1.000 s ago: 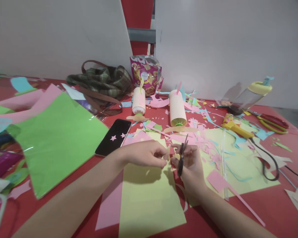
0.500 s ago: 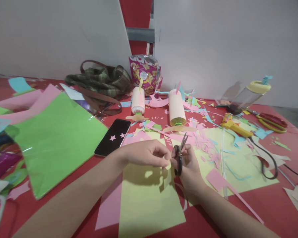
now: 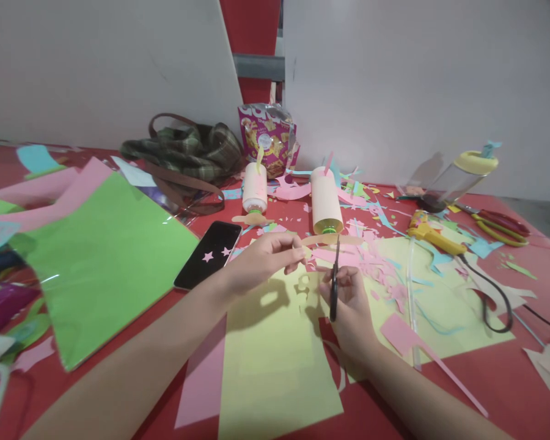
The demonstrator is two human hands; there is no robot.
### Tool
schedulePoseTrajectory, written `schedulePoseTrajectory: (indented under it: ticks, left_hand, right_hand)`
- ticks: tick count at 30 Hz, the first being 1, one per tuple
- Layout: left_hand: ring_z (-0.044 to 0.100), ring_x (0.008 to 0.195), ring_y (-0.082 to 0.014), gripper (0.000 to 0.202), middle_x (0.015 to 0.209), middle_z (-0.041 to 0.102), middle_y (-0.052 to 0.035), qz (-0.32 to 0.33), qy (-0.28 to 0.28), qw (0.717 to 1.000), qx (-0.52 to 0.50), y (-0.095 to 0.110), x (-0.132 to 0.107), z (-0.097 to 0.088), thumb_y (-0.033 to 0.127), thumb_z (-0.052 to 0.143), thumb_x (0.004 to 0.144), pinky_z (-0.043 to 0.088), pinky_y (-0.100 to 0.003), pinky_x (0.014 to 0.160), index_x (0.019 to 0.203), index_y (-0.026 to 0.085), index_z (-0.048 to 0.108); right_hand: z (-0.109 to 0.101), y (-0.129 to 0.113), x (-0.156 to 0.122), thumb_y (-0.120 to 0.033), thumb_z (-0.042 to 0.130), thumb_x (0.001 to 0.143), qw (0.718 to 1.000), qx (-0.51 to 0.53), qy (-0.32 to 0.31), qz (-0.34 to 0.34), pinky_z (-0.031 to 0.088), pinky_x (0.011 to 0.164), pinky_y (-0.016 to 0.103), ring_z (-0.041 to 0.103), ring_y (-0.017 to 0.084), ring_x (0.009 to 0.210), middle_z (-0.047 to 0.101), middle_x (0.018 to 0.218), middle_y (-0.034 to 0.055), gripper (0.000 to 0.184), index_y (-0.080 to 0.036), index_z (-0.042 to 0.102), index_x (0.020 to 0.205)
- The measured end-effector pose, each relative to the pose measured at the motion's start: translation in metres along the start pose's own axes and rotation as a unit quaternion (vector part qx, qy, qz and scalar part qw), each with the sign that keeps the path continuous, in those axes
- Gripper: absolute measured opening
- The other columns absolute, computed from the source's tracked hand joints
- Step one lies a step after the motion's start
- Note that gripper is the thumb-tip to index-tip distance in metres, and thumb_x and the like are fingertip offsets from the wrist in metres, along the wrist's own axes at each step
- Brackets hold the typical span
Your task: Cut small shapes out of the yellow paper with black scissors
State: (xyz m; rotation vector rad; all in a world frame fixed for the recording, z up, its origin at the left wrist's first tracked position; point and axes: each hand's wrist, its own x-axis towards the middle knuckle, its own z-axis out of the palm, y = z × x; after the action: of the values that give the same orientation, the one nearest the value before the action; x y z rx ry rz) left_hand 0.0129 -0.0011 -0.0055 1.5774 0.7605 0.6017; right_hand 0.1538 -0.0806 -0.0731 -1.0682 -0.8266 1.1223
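My left hand [image 3: 277, 260] is raised above the yellow sheets, its fingertips pinched on what looks like a small yellow paper piece [image 3: 307, 252], mostly hidden by the fingers. To its right, my right hand [image 3: 351, 302] grips a pair of black-handled scissors [image 3: 334, 287], blades pointing up and away and looking closed. Beneath both hands lies a yellow paper sheet [image 3: 275, 366], with a pink sheet [image 3: 201, 379] under its left side. Two pink paper stars lie on a black phone [image 3: 206, 269] beside my left wrist.
Two pale paper-wrapped cylinders [image 3: 326, 198] stand behind my hands, near a snack bag [image 3: 268, 137] and a plaid bag [image 3: 187, 150]. A wrapped green sheet [image 3: 105, 263] lies left. Rightward are a yellow glue gun [image 3: 435, 235], its cable, red-and-yellow pliers [image 3: 499, 226], a clear bottle [image 3: 461, 177] and paper scraps.
My left hand has moved up and away from me, separating from the scissors. The scissors have turned more upright and edge-on in my right hand, their blades drawn together.
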Motion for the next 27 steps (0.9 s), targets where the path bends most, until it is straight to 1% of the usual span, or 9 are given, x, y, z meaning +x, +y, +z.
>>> schedulePoseTrajectory:
  ticks: [3, 5, 9, 11, 13, 17, 21, 24, 27]
  left_hand:
    - [0.038, 0.051, -0.0069, 0.020, 0.053, 0.039, 0.0050, -0.020, -0.002, 0.998, 0.063, 0.001, 0.000, 0.004, 0.030, 0.044, 0.076, 0.030, -0.020, 0.051, 0.065, 0.014, 0.049]
    - [0.038, 0.051, -0.0070, 0.021, 0.054, 0.041, 0.0047, -0.026, -0.005, 0.995, 0.100, 0.001, 0.000, 0.005, 0.032, 0.044, 0.076, 0.030, -0.019, 0.050, 0.067, 0.015, 0.051]
    - [0.042, 0.053, -0.0077, 0.022, 0.057, 0.046, 0.0035, -0.020, -0.031, 0.982, 0.184, -0.002, -0.001, 0.008, 0.031, 0.042, 0.076, 0.031, -0.019, 0.051, 0.066, 0.015, 0.053]
    - [0.042, 0.053, -0.0080, 0.022, 0.057, 0.047, 0.0032, -0.011, -0.042, 0.974, 0.221, -0.005, -0.001, 0.010, 0.030, 0.042, 0.076, 0.031, -0.019, 0.050, 0.064, 0.015, 0.053]
    - [0.041, 0.052, -0.0078, 0.022, 0.055, 0.047, 0.0033, -0.006, -0.058, 0.967, 0.248, -0.007, -0.001, 0.013, 0.029, 0.043, 0.075, 0.029, -0.019, 0.048, 0.061, 0.015, 0.052]
    - [0.039, 0.048, -0.0070, 0.027, 0.051, 0.046, 0.0032, -0.007, -0.097, 0.955, 0.279, -0.010, -0.001, 0.017, 0.030, 0.041, 0.076, 0.026, -0.019, 0.045, 0.056, 0.014, 0.051]
    - [0.040, 0.048, -0.0073, 0.027, 0.053, 0.048, 0.0025, 0.004, -0.118, 0.945, 0.306, -0.012, -0.001, 0.017, 0.030, 0.040, 0.076, 0.026, -0.019, 0.045, 0.057, 0.014, 0.051]
    - [0.042, 0.051, -0.0077, 0.026, 0.056, 0.050, 0.0018, 0.018, -0.121, 0.942, 0.313, -0.012, -0.001, 0.015, 0.028, 0.040, 0.076, 0.028, -0.019, 0.047, 0.059, 0.013, 0.052]
    - [0.044, 0.052, -0.0080, 0.025, 0.057, 0.051, 0.0015, 0.018, -0.109, 0.944, 0.310, -0.013, -0.001, 0.015, 0.028, 0.040, 0.076, 0.029, -0.019, 0.048, 0.059, 0.013, 0.052]
  right_hand:
    - [-0.001, -0.001, -0.001, -0.018, 0.056, 0.072, 1.000, -0.005, 0.018, -0.023, 0.035, 0.066, 0.024, 0.044, 0.012, 0.075, 0.045, 0.083, -0.0025, 0.021, -0.024, 0.037, 0.076]
    - [-0.001, -0.002, -0.002, -0.020, 0.055, 0.073, 0.999, -0.014, 0.025, -0.041, 0.036, 0.068, 0.025, 0.045, 0.013, 0.077, 0.046, 0.085, -0.0019, 0.019, -0.024, 0.037, 0.077]
    - [-0.001, -0.003, -0.003, -0.022, 0.055, 0.073, 0.999, -0.018, 0.005, -0.041, 0.038, 0.060, 0.025, 0.046, 0.012, 0.068, 0.048, 0.082, -0.0014, 0.018, -0.024, 0.038, 0.078]
    - [-0.001, -0.003, -0.003, -0.020, 0.056, 0.072, 0.999, -0.018, -0.005, -0.032, 0.038, 0.057, 0.024, 0.046, 0.012, 0.065, 0.049, 0.080, -0.0019, 0.019, -0.024, 0.037, 0.077]
    - [0.000, -0.004, -0.003, -0.017, 0.057, 0.070, 0.999, -0.025, -0.006, -0.030, 0.037, 0.056, 0.024, 0.047, 0.012, 0.066, 0.050, 0.077, -0.0026, 0.022, -0.024, 0.038, 0.077]
    - [0.001, -0.005, -0.002, -0.014, 0.058, 0.068, 0.999, -0.031, -0.010, -0.031, 0.039, 0.058, 0.025, 0.048, 0.012, 0.066, 0.050, 0.073, -0.0036, 0.024, -0.024, 0.038, 0.077]
    - [0.001, -0.004, -0.003, -0.013, 0.057, 0.070, 0.999, -0.024, -0.029, -0.006, 0.036, 0.052, 0.023, 0.046, 0.011, 0.059, 0.050, 0.067, -0.0048, 0.024, -0.023, 0.038, 0.077]
    - [0.000, -0.004, -0.003, -0.014, 0.058, 0.070, 0.999, -0.012, -0.030, 0.008, 0.035, 0.050, 0.022, 0.045, 0.010, 0.058, 0.049, 0.067, -0.0054, 0.025, -0.024, 0.037, 0.078]
    - [0.000, -0.003, -0.003, -0.015, 0.060, 0.068, 1.000, -0.007, -0.027, 0.015, 0.035, 0.051, 0.021, 0.045, 0.010, 0.058, 0.049, 0.067, -0.0056, 0.026, -0.024, 0.037, 0.078]
